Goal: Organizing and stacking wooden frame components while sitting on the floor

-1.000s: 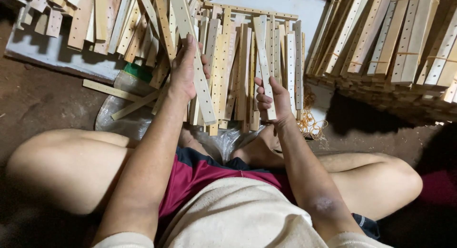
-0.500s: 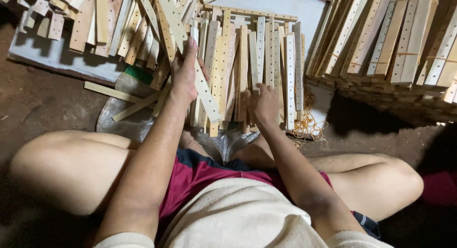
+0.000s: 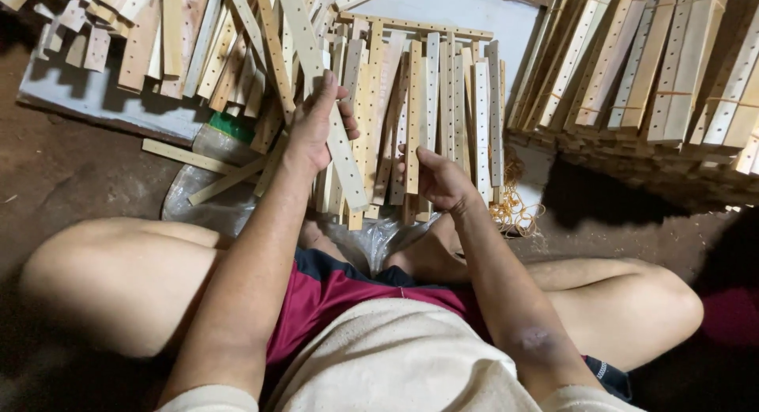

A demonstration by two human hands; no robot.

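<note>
The left hand (image 3: pixel 315 131) is closed around a long wooden slat with holes (image 3: pixel 326 103), which slants across the pile from beyond the fingers down to just beside the right hand (image 3: pixel 439 179). The right hand grips the lower end of an upright slat (image 3: pixel 413 111). Beneath both hands lies a heap of slats (image 3: pixel 466 103); rubber bands (image 3: pixel 514 210) lie just right of the right hand, and stacked bundles (image 3: pixel 640 64) farther right.

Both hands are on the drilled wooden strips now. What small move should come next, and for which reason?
Probably lift the slanted strip clear with the left hand. It lies crosswise over the row of upright strips, while the right hand pinches one strip in that row.
</note>
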